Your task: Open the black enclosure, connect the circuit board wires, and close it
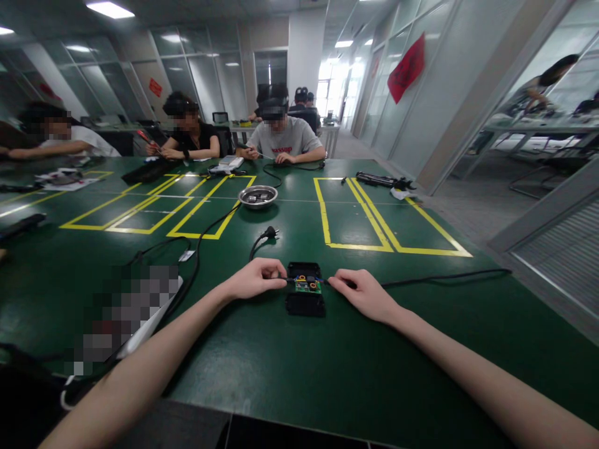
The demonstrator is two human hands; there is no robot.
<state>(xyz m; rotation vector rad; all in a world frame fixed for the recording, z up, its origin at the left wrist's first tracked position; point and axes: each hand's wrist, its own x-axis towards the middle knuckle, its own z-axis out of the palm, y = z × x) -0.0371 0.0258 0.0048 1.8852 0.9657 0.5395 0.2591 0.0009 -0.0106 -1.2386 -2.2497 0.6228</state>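
Between my hands lies an opened black plastic case (305,305), its two halves apart, one behind and one in front. A green circuit board (306,287) with copper-wound coils and coloured wires sits over the case. My left hand (257,278) is closed, thumb and finger pinching the black cable at the board's left end. On the other side my right hand (362,292) pinches the black cable (435,277) near the board's right end; the rest of that cable runs off to the right. Behind my left hand rests a black power plug (270,233) with its prongs pointing right.
A metal bowl (258,196) with small metal parts stands further back. At the left, a pixelated white-edged object (140,324) lies beside black cables. Yellow tape outlines (358,247) mark the green table (262,374). A black tool-like object (379,180) lies back right. Several people sit across the table.
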